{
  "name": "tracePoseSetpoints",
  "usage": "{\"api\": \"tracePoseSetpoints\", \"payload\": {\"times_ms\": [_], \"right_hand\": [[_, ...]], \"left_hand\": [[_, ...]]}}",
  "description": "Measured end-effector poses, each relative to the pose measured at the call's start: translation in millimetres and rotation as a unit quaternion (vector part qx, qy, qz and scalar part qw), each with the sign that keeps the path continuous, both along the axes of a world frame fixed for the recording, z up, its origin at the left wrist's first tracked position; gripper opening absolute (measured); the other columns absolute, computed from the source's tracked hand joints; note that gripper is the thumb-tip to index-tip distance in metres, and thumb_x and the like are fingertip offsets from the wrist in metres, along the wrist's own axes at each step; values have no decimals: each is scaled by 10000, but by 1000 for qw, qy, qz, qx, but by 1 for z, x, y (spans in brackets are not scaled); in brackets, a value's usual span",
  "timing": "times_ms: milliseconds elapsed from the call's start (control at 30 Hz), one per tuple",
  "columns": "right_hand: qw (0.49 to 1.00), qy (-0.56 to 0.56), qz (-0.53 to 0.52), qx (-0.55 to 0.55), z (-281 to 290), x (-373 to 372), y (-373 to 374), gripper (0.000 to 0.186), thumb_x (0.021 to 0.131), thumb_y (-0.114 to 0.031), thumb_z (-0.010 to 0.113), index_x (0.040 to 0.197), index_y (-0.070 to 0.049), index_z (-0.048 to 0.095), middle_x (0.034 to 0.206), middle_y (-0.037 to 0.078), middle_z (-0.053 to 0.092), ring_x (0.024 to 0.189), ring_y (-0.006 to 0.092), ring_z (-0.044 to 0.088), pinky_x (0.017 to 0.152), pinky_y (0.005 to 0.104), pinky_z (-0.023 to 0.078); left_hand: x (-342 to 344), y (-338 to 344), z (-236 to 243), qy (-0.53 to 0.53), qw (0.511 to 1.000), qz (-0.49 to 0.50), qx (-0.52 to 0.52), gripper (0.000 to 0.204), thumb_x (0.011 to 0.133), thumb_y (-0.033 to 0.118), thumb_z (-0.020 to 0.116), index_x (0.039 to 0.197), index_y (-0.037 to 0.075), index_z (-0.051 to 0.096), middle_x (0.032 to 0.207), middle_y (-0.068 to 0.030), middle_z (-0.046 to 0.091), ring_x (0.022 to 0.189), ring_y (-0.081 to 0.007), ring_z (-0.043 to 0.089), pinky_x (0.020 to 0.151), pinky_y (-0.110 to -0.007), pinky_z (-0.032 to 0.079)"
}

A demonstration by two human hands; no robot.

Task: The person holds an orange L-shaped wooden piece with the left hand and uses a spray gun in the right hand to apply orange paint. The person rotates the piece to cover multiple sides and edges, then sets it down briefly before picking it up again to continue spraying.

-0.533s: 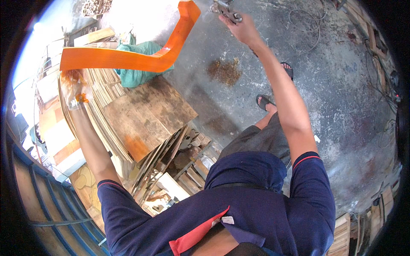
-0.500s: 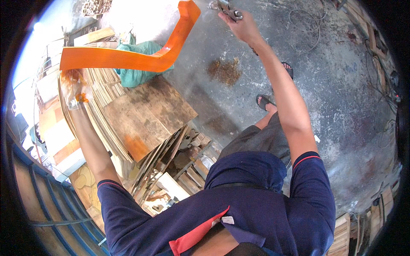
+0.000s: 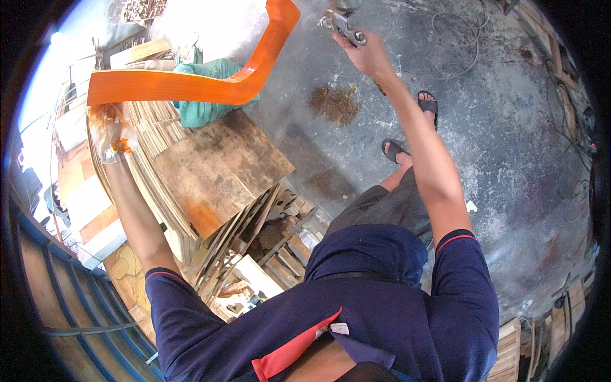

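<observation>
A glossy orange, bent wooden piece (image 3: 178, 87) stretches across the upper left, with its far arm rising toward the top edge. My left hand (image 3: 113, 137), wrapped in a clear plastic cover smeared with orange, grips it under its left end; the fingers are mostly hidden. At the top centre my right hand (image 3: 371, 56) is closed round a metal spray gun (image 3: 345, 28), with part of a cup showing at the top edge. The gun is apart from the wooden piece, to its right.
Below the wooden piece stands a stack of thin wooden sheets (image 3: 159, 137) topped by a stained board (image 3: 223, 169). A green cloth (image 3: 197, 114) lies behind it. Brown debris (image 3: 334, 105) and a coiled hose (image 3: 455, 38) are on the concrete floor (image 3: 509, 178).
My right hand has come slightly nearer and to the right with the spray gun, and its cup now shows. The orange piece has shifted only slightly in my left hand.
</observation>
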State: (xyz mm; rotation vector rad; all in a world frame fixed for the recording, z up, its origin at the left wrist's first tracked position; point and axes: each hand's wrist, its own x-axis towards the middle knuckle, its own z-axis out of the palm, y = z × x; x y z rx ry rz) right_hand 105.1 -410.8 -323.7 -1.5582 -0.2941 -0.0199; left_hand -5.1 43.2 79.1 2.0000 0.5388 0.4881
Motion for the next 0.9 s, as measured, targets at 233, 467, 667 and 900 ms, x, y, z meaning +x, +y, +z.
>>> {"api": "tracePoseSetpoints", "payload": {"times_ms": [233,467,667,900], "right_hand": [[987,116,99,-52,-6,-50,3,417,914,-412,741,1006,-8,702,805,177,667,765,277,640,690,400,492],[958,197,205,-32,25,-95,-3,429,926,-399,726,1048,11,699,793,195,715,715,306,700,708,428,517],[951,165,260,-33,38,-126,3,402,939,-368,709,1084,6,690,788,191,713,668,293,684,703,420,512],[953,175,247,30,34,-139,3,445,928,-392,724,1125,6,694,856,227,702,787,288,684,772,406,511]], "left_hand": [[3,12,3,-13,995,-91,-42,250,1049,170,541,1205,-19,592,1118,-101,658,1060,-174,639,932,-298,549],[4,13,0,-48,992,-92,-75,222,1054,140,520,1180,-25,600,1106,-120,660,1044,-189,649,937,-300,547],[4,-2,10,44,992,-96,-64,240,1066,149,494,1223,-10,582,1164,-112,644,1071,-198,637,968,-306,530],[-6,-21,7,38,971,-179,-155,246,1065,164,507,1247,17,582,1198,-95,634,1098,-184,617,989,-308,504]]}}
